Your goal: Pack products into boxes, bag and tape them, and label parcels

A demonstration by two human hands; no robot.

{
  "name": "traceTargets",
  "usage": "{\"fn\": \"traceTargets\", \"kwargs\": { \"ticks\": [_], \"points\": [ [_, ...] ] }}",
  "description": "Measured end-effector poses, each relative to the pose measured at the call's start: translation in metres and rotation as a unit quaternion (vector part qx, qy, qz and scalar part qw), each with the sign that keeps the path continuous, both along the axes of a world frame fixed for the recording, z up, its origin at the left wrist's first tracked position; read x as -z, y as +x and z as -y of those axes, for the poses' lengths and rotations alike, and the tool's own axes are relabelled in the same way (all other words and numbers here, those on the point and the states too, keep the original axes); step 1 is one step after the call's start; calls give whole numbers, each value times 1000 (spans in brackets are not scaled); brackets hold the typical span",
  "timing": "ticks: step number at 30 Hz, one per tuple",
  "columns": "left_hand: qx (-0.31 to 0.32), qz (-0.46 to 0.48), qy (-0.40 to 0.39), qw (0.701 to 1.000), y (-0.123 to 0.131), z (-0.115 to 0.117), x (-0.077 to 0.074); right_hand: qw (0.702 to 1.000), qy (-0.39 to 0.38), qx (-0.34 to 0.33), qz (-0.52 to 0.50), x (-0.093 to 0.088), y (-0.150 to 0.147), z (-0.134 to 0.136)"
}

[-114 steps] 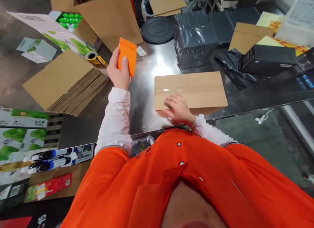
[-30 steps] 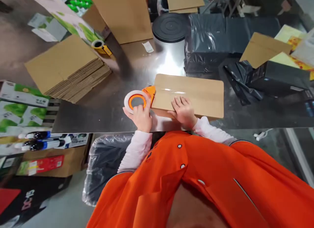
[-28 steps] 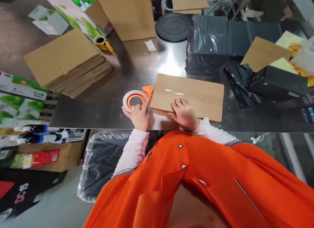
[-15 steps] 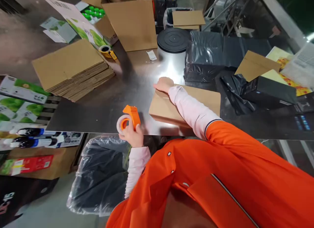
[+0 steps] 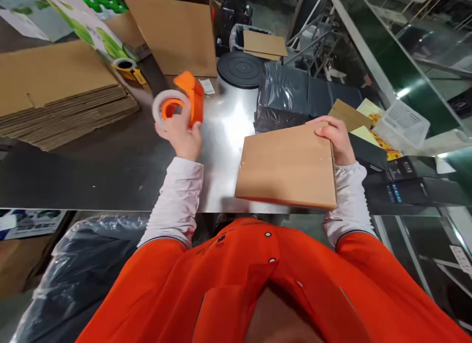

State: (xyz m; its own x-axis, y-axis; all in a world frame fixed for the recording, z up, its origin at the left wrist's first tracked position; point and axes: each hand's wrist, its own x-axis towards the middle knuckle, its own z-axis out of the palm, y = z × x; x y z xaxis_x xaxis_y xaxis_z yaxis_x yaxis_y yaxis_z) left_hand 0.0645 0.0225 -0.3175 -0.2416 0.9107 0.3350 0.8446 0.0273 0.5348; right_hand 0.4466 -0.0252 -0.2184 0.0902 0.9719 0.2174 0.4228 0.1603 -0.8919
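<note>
Cardboard box (image 5: 285, 168) is occupying the right of centre in the frame, its broad brown face showing to the camera, as a person in an orange garment (image 5: 236, 284) is gripping it by the upper right corner with the right hand (image 5: 335, 139). The box is lying at a slant over the metal tabletop (image 5: 221, 151); whether its underside is touching the surface, one cannot tell. At left of centre, the left hand (image 5: 182, 134) is holding an orange tape dispenser (image 5: 196, 102) carrying a pale tape roll (image 5: 157, 112), well apart from the box, its fingers curling around the tool. Behind, a container with a black lid (image 5: 241, 68) is standing at upper centre, with a black-wrapped parcel (image 5: 283, 90) sitting just beside it. A small white slip (image 5: 207, 86) is lying near the dispenser. Flattened cardboard sheets (image 5: 55, 82) are forming a stack at upper left, a yellow roll (image 5: 138, 76) is resting near them, and a clear plastic basket (image 5: 405, 122) is sitting at the right.
</note>
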Motion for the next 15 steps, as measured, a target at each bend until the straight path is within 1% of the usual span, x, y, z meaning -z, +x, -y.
{"fn": "traceTargets", "kwargs": {
  "ticks": [1,2,3,4,5,6,7,9,10,11,12,14,15],
  "points": [
    [65,-34,-25,997,17,-2,-5,1000,4,14,-17,1,8,1],
    [150,-74,-48,985,32,-3,-8,999,9,28,-30,1,16,2],
    [235,-110,-64,964,43,-4,-11,998,12,42,-39,2,23,3],
    [297,-132,-67,943,50,-7,-15,997,13,59,-45,2,30,4],
    [324,-140,-61,934,54,-13,-19,996,11,75,-49,3,37,5],
    [318,-136,-49,937,55,-21,-23,995,6,90,-51,4,43,6],
    [282,-122,-38,951,55,-31,-28,993,5,104,-52,4,48,8],
    [180,-89,-23,979,57,-52,-37,992,19,121,-42,4,55,10],
    [156,-82,-27,984,62,-60,-40,991,29,123,-32,4,57,11],
    [164,-84,-37,982,70,-65,-41,991,36,124,-21,4,59,12],
    [198,-92,-52,974,79,-67,-40,992,35,125,-12,4,62,12],
    [303,-120,-84,942,96,-59,-36,991,16,131,-7,6,73,13],
    [335,-129,-90,929,101,-51,-34,991,9,134,-14,9,80,15]
  ]
}}
